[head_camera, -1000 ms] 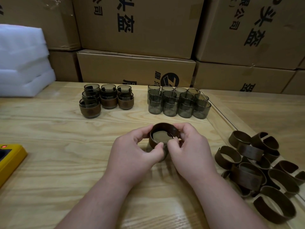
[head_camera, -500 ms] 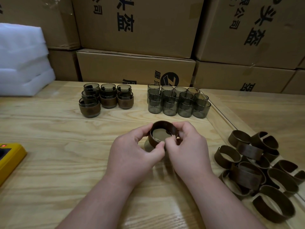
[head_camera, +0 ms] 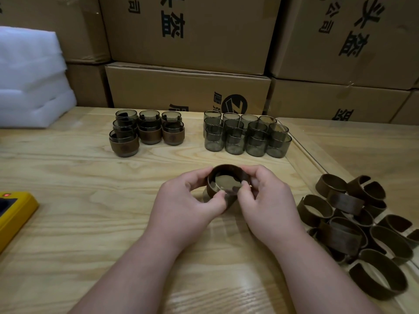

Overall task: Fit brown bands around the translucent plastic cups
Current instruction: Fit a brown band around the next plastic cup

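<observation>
Centre of frame, just above the middle. My left hand [head_camera: 186, 200] and right hand [head_camera: 267, 200] both grip one cup [head_camera: 224, 189], fingers curled round its sides, thumbs pinching at the near edge. A brown band [head_camera: 217, 175] sits round the upper part of the cup. The cup's lower body is mostly hidden behind my thumbs, so I can't tell whether it rests on the table [head_camera: 68, 218] or is held just above it.

Judgement: band is started but not seated. To do this well, I should work it down evenly, thumbs pressing the near edge while the fingers hold the far side level. A tilted band will likely bind on the wall. Pressure light; thin plastic may flex.

Upper left of centre: finished cups [head_camera: 147, 130], bands on, clustered close. To their right, well apart from them: bare cups [head_camera: 247, 137], packed in rows, touching. These are the work left.

Lower right: loose bands [head_camera: 353, 225] in a heap, overlapping, near my right forearm.

Far left edge: yellow device [head_camera: 15, 214], partly out of frame. Upper left: white foam [head_camera: 31, 78]. Across the back: cardboard boxes [head_camera: 186, 87].
</observation>
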Demonstrator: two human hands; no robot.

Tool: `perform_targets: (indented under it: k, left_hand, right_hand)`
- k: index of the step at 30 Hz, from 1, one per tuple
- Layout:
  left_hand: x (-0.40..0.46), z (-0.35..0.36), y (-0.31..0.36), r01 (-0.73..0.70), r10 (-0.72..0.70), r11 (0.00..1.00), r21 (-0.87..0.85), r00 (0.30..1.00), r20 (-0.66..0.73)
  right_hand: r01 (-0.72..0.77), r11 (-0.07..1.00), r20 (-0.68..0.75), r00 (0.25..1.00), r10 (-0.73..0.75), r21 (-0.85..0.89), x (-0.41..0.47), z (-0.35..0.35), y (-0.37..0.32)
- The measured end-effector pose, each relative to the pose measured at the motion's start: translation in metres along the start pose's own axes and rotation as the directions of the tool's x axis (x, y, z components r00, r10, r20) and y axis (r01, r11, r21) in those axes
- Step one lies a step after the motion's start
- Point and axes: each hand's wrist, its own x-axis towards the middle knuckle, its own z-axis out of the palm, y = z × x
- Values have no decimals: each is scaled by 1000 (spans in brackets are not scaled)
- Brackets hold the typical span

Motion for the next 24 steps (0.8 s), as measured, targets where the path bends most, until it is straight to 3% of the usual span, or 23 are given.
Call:
perform_targets:
  k: [13, 18, 24]
  left_hand:
    - [-4, 1, 4, -12, 12, 1000, -7, 1000, 7]
    - [-5, -5, 9, -127, 121, 983, 130, 991, 58]
    - [-4, -6, 3, -104, 85, 980, 167, 990, 116]
  right_hand:
    - [36, 996, 27, 999, -34, -79, 2, 0, 2]
    - [57, 993, 36, 998, -54, -100, 1, 0, -1]
    - [57, 996, 40, 998, -54, -75, 1, 0, -2]
